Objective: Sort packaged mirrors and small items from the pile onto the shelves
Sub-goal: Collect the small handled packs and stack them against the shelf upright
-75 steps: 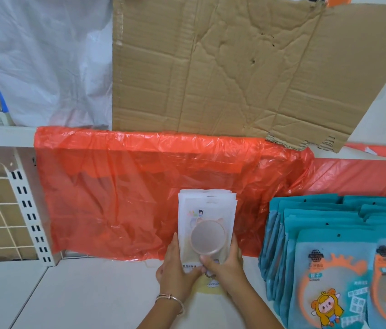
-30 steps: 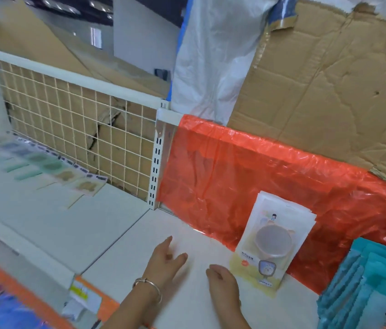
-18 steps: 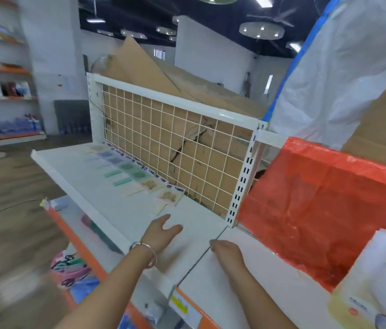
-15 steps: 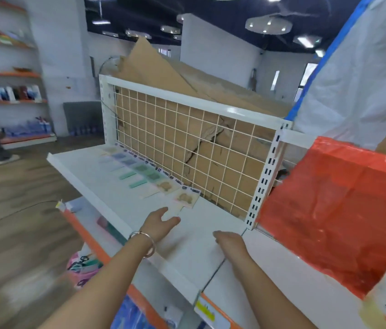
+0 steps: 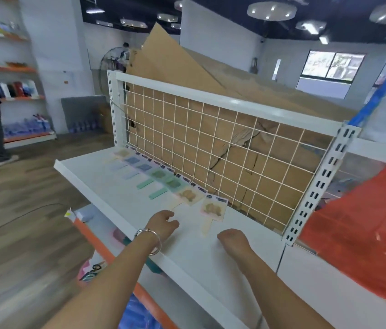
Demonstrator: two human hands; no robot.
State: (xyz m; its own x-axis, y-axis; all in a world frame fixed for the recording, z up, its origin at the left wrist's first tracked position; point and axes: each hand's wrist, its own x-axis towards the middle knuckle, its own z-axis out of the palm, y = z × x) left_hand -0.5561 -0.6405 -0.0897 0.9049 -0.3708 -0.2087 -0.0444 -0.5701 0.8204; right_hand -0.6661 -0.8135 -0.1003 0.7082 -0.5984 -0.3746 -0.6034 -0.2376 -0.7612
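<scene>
Both hands are empty and hover over a smooth white metal shelf (image 5: 125, 193). The left hand (image 5: 163, 225), with a thin silver bangle (image 5: 149, 238) on its wrist, has its fingers loosely curled. The right hand (image 5: 233, 238), at three o'clock from the left and apart from it, shows its knuckles with the fingers bent down, gripping nothing.

Flat paddle-shaped small items (image 5: 158, 176) in glossy pastel packets lie in an overlapping row on the shelf. The row runs from twelve o'clock of the hands toward ten o'clock, along the foot of a white wire grid panel (image 5: 211, 143). Creased brown cardboard (image 5: 187, 67) stands behind the grid. A slotted white upright (image 5: 317, 186) closes the panel at two o'clock, and crinkled orange plastic sheeting (image 5: 353, 233) hangs at three o'clock.
</scene>
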